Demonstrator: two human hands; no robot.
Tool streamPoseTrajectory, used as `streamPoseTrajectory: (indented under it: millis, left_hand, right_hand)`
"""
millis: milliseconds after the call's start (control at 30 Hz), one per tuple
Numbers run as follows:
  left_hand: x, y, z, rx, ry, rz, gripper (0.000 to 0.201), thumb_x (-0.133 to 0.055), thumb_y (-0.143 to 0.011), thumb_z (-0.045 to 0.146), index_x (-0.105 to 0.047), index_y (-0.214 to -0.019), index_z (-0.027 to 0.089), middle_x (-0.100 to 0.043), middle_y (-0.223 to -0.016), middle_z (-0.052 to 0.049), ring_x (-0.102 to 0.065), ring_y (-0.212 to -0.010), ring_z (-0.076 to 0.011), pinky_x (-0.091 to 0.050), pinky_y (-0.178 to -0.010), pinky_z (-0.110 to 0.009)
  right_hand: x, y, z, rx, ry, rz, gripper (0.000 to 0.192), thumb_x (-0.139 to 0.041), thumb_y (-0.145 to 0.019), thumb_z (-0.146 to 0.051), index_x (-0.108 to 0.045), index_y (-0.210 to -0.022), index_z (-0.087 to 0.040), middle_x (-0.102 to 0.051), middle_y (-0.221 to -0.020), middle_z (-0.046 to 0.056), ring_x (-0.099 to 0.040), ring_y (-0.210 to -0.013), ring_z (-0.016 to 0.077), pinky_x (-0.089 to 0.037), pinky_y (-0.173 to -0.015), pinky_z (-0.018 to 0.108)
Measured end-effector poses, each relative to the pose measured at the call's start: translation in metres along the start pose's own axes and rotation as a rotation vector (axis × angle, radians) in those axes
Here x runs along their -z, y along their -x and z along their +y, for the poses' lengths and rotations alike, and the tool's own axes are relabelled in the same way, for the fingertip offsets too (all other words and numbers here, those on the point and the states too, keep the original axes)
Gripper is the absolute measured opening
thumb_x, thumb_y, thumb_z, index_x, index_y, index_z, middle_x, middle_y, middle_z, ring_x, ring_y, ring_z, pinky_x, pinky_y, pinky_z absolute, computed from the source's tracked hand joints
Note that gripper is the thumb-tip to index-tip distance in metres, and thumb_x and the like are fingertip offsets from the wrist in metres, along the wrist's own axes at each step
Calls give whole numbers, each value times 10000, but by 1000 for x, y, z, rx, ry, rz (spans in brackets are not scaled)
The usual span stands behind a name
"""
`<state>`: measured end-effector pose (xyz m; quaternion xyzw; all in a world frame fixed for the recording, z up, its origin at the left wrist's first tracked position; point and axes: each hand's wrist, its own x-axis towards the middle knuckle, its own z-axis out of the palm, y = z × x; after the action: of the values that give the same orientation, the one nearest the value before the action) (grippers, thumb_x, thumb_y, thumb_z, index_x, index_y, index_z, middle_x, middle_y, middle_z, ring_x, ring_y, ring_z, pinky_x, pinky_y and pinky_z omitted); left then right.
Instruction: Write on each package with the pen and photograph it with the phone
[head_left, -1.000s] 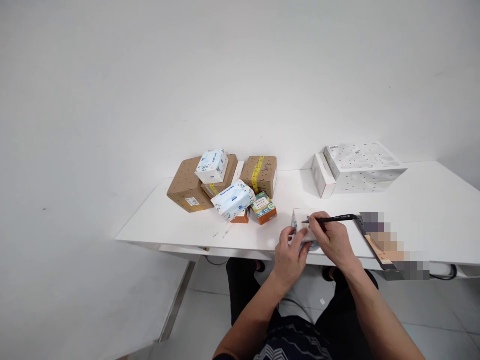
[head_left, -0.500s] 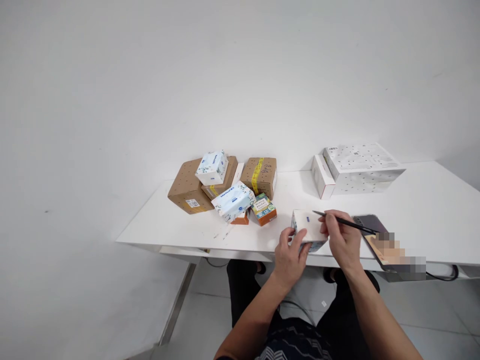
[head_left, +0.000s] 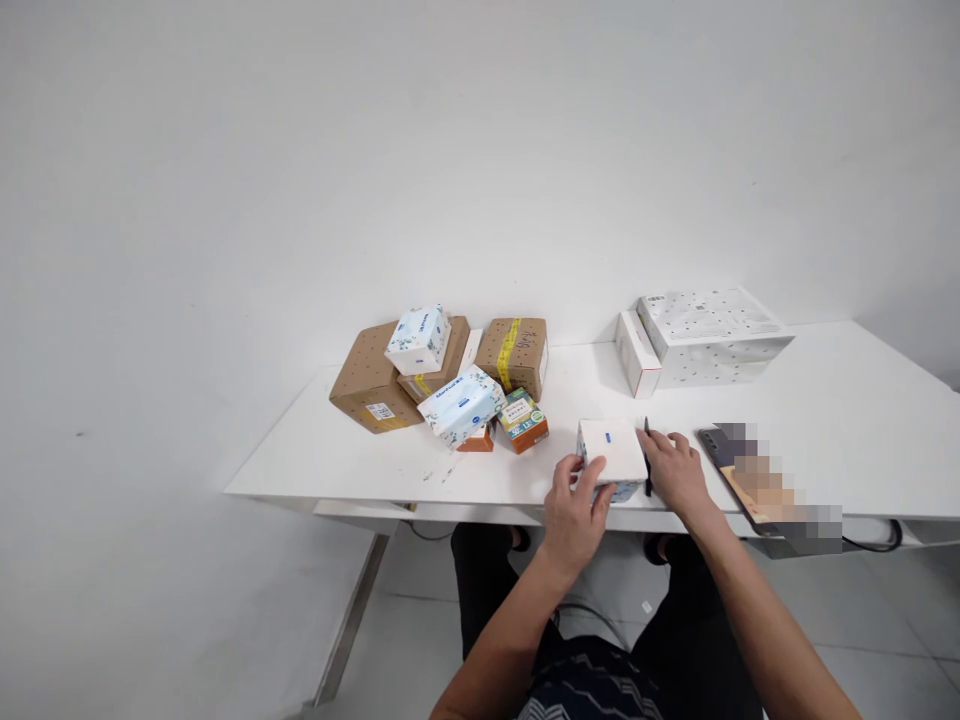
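Head view. Landmark: small white tissue pack (head_left: pixel 611 452), lying near the front edge of the white surface (head_left: pixel 825 400). Pack is a squat rectangular block; upper face plain white with one small blue mark toward its left side; a pale blue-patterned side shows at its near lower edge.

Left hand (head_left: pixel 574 510) comes in from the near-left of the pack; grip closed on it, fingers (head_left: pixel 596 472) curled over its near-left corner and edge. Right hand (head_left: pixel 679 475) sits just right of the pack, touching its right side; grip closed around a black pen (head_left: pixel 647 458), which stands nearly upright against the pack's right edge.

Right of the pack, past the right hand: a dark phone (head_left: pixel 731 470) lying flat, partly blurred. Behind the pack and to its right, by the wall: a large white speckled box (head_left: pixel 712 335). Behind and left of the pack: a cluster of brown cardboard parcels (head_left: pixel 371 378), two more tissue packs (head_left: pixel 461 403), and a small orange-and-green carton (head_left: pixel 523 420) nearest the pack.
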<state>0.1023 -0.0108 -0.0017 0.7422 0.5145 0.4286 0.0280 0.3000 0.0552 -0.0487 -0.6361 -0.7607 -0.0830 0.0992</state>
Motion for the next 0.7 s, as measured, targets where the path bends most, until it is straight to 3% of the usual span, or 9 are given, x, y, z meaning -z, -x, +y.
streamPoseTrajectory:
  millis: [100,200,300,433,533,700]
  left_hand:
    - [0,-1,0,-3,-14,4,325,-532,-911,280,-544,-1230,219,-512,-1126,-98,-588,-996,-176,-551,-828,-302]
    - [-1,-1,0,-9,-28,3,323,-534,-909,280,-548,-1226,221,-512,-1125,-96,-590,-990,-173,-554,-820,-295]
    - [-1,-1,-1,-17,-32,7,318,-532,-911,284,-550,-1222,222,-511,-1121,-94,-591,-975,-170,-557,-813,-295]
    - [-1,-2,-1,-11,-34,2,314,-534,-911,285,-555,-1218,223,-515,-1115,-92,-589,-987,-171,-553,-821,-289]
    - [-1,-2,-1,-4,-39,-3,320,-541,-907,291,-555,-1220,228,-518,-1117,-90,-591,-977,-173,-552,-818,-294]
    - [-1,-2,-1,-5,-55,-7,322,-529,-912,297,-553,-1224,225,-523,-1121,-93,-594,-990,-178,-550,-814,-292]
  right_hand:
    - [-5,0,-1,-5,3,8,522,-438,-821,-115,-533,-1318,-241,-590,-1271,146,-487,-1074,358,-478,-758,469]
    - [-1,6,10,-99,-30,58,499,-453,-832,-160,-538,-1317,-237,-581,-1245,171,-489,-1057,357,-465,-760,480]
    - [7,18,32,-355,-55,111,443,-458,-881,-354,-555,-1294,-226,-532,-1259,215,-460,-1093,402,-429,-775,548]
    - [14,37,64,-678,-122,8,674,-484,-795,-656,-564,-1281,-195,-488,-1258,290,-445,-1110,481,-387,-764,608]
    - [15,43,76,-701,-166,-56,691,-455,-797,-665,-575,-1271,-177,-531,-1220,269,-463,-1108,479,-380,-795,622]
    - [22,42,72,-689,-214,-52,640,-500,-778,-610,-613,-1231,-171,-574,-1197,253,-477,-1111,492,-396,-803,641]
